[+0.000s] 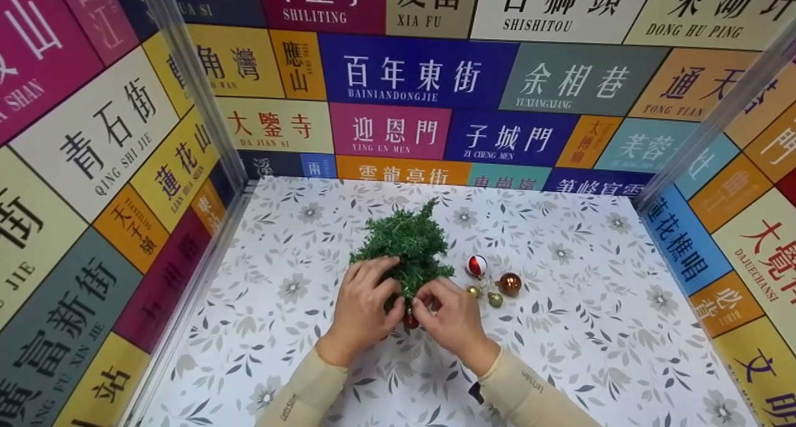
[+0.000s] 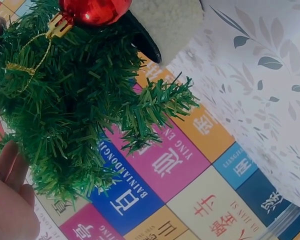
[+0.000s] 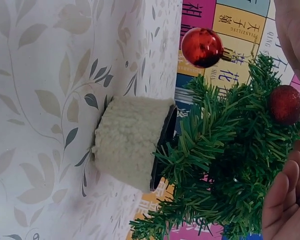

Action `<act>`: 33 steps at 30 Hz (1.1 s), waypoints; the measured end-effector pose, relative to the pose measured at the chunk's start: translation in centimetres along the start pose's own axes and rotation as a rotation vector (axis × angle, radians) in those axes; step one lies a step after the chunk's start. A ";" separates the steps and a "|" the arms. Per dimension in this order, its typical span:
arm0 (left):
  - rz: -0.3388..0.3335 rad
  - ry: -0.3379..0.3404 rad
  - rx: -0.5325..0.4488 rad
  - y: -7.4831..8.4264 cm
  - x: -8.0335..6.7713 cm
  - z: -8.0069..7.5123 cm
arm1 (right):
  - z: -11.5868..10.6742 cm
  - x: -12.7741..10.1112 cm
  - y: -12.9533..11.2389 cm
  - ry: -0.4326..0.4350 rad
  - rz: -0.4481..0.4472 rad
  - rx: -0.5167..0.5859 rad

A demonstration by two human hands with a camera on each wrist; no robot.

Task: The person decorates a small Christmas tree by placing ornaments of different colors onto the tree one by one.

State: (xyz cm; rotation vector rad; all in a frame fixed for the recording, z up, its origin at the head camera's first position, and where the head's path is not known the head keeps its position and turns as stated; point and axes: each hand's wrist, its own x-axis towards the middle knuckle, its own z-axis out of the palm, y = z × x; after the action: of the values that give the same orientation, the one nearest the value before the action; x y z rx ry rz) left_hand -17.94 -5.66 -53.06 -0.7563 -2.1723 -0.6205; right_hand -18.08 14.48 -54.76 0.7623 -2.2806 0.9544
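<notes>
**Both hands at the foot of the little tree**

Head view. My left hand [image 1: 364,306] and right hand [image 1: 453,321] meet just below frame centre, at the lower branches of a small artificial Christmas tree [image 1: 407,243]. The tree stands on the leaf-print tabletop [image 1: 261,327], tip leaning toward the upper right. Left fingers are curled into the greenery on its left side, gripping it. Right fingertips are drawn together at the tree's base, beside a red bauble [image 1: 410,320] that shows between my two hands; I cannot tell from here exactly what they pinch. Right of the tree, loose on the table: a red-and-white ball [image 1: 476,265], a copper ball [image 1: 510,283], and two small gold-green balls [image 1: 495,299]. Walls of coloured street-name panels [image 1: 416,73] close in the table on three sides.

Left wrist view. The tree [image 2: 65,115] fills the left half of the frame. A shiny red bauble [image 2: 95,10] hangs at the top edge on a gold cap and cord. My left fingers [image 2: 10,195] lie against the needles at lower left. The fleecy base [image 2: 170,22] shows at upper centre.

Right wrist view. The tree [image 3: 230,160] sits at right, its cream fleece-wrapped base [image 3: 132,145] at centre on the tabletop. A glossy red bauble [image 3: 202,47] hangs at the top, and a matte glittery red ball [image 3: 285,104] at far right. My right fingers [image 3: 285,200] curl beside the branches at lower right.
</notes>
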 end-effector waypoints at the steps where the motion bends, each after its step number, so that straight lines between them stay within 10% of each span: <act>1: 0.002 -0.002 0.000 0.0 0.0 0.0 | 0.1 0.0 0.0 0.010 -0.012 -0.008; 33: -0.080 0.037 0.059 0.1 -0.3 -0.2 | -1.2 -1.5 1.6 0.055 -0.051 -0.010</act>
State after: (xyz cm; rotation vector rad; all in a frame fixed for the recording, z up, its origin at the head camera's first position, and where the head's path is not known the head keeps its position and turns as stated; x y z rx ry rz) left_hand -17.62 -5.82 -53.18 -0.6246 -2.1856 -0.6032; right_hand -17.82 16.78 -55.71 0.7764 -2.2062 0.9293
